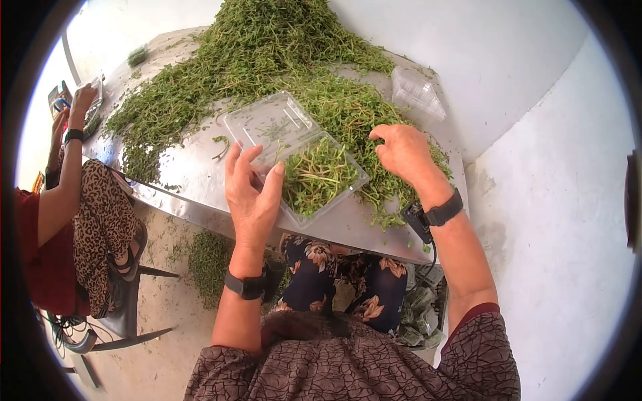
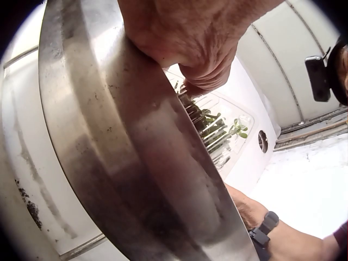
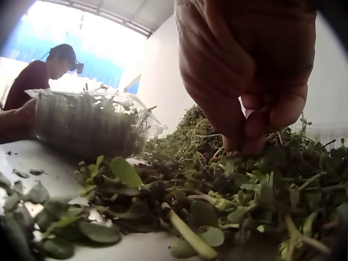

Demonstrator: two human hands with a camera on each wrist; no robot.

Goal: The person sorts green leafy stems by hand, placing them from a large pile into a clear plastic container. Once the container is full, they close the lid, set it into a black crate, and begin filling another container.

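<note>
Steady the box [image 1: 340, 200] on the table [image 1: 200, 167] with the left hand [image 1: 251, 195], fingers spread at its side. The right hand [image 1: 405, 154] pinches greens [image 1: 351, 110] beside the box. Small, level portions should let the lid [image 1: 264, 120] close cleanly.

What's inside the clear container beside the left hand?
Leafy green stems lie heaped in the clear container, some poking above its rim. Its bottom is hidden beneath them.

The left hand [image 1: 251, 195] stands just inside the table's [image 1: 192, 160] near edge, thumb spread from fingers; the right hand [image 1: 405, 154] dips near the right edge — fingertips drawn together — forearm slanting across the near right corner.
</note>
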